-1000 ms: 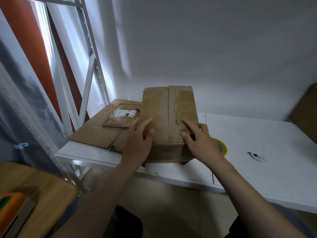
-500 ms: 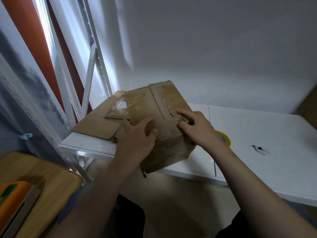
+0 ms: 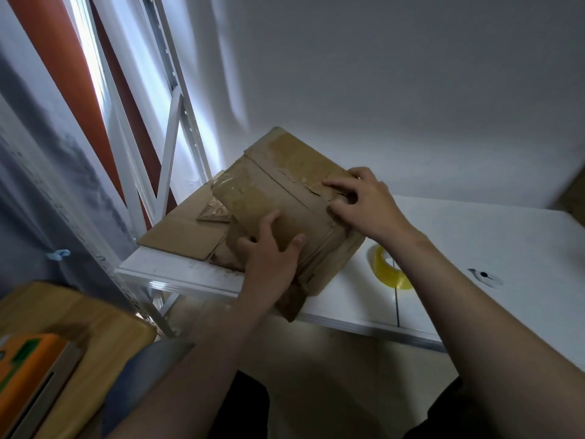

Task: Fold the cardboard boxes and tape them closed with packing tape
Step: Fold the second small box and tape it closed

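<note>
leaning box (image 3: 278,175) under left hand (image 3: 269,261), right hand (image 3: 367,204)

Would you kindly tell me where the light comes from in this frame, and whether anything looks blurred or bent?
Head view: daylight behind the white rack, upper left, is blown out; the cardboard box looks dim yet readable; rack uprights lean from wide-angle distortion; the wooden board, lower left, is soft.
</note>
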Demonstrator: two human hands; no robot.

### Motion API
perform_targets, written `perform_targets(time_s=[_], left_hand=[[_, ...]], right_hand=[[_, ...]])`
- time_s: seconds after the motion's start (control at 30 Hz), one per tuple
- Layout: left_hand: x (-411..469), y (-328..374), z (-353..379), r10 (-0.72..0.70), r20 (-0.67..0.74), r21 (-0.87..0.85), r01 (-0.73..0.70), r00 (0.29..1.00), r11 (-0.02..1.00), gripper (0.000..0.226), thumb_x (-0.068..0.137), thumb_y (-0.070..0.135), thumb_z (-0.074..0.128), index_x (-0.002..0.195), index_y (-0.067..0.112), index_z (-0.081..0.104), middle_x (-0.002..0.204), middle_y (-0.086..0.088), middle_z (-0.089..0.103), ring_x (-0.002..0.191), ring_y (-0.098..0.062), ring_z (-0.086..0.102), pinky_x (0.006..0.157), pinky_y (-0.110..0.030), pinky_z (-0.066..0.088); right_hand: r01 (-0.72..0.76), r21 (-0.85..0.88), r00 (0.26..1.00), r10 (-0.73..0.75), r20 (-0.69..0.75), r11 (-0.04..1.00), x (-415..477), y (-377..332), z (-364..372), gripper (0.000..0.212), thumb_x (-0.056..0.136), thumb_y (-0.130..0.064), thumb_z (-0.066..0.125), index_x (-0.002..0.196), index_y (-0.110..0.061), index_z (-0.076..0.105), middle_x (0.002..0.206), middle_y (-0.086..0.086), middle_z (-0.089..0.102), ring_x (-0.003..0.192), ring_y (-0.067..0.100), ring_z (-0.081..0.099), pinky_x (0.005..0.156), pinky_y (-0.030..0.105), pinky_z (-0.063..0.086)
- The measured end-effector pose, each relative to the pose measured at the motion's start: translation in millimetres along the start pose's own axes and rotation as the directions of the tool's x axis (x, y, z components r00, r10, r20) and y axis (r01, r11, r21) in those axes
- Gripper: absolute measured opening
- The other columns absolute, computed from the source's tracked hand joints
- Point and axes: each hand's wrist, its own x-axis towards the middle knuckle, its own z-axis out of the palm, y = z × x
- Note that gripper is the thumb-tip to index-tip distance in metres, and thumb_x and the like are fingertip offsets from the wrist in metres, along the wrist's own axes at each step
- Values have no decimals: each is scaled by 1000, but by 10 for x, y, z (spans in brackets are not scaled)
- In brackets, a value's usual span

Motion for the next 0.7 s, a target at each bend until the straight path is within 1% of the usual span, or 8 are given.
perform_targets(time_s=[0.07,0.13,0.23,0.3,0.37,0.43,0.57,0.7], left_hand=[[65,-36,188,-59,61,-42,62,996,997,63,94,41,68,145,46,31,143,-11,24,95,-19,45,91,-38,48],[149,-136,344,-147,149,-71,159,978,985,67,91,35,73,143,45,32,144,-13,26,93,-21,46,86,-48,60],[236,-224,435,-187,207,40,183,960,982,67,90,38,73,143,44,31,138,-13,25,92,-23,49,86,-46,61],[320,-223,407,-172,175,225,130,969,966,61,91,47,69,141,42,34,140,-14,23,109,-32,50,96,-41,51],[487,-219,335,-85,70,425,47,994,904,51,90,55,66,133,37,44,147,-17,16,132,-41,32,105,-48,38],[764,-230,244,52,-23,540,-32,998,841,52,87,63,66,126,34,48,153,-14,12,141,-43,19,109,-57,36],[1376,-141,81,135,-23,549,-101,991,830,84,71,70,76,134,28,41,153,-16,26,143,-39,22,113,-60,32],[1716,-43,4,76,114,539,-126,991,833,116,58,78,79,151,52,14,158,-19,21,143,-44,28,111,-64,33]], right_hand=[[26,-48,998,-23,50,999,77,81,-64,44,90,-29,61,131,-44,63,148,-6,37,125,26,35,104,30,30],[37,-113,989,-20,147,993,113,193,-8,46,90,-25,64,132,-41,62,152,-2,33,131,30,32,110,36,30],[16,-109,979,7,205,994,122,366,153,48,90,-24,64,135,-42,58,157,-1,27,137,32,25,116,42,26],[10,-79,982,5,187,997,147,448,173,49,91,-24,64,137,-42,56,158,-3,25,137,31,23,115,40,26],[4,-105,983,16,182,994,175,541,168,50,93,-26,61,139,-43,53,160,-6,20,139,30,20,114,41,28],[30,-163,978,5,206,986,193,636,185,52,95,-27,56,142,-48,47,165,-10,10,144,29,11,116,46,28],[69,-207,968,-16,250,976,231,710,244,57,100,-25,47,147,-55,38,169,-9,-3,153,31,-7,123,49,10],[73,-263,973,-11,230,962,231,718,280,52,104,-33,43,148,-59,32,169,-9,-9,154,31,-18,124,59,6]])
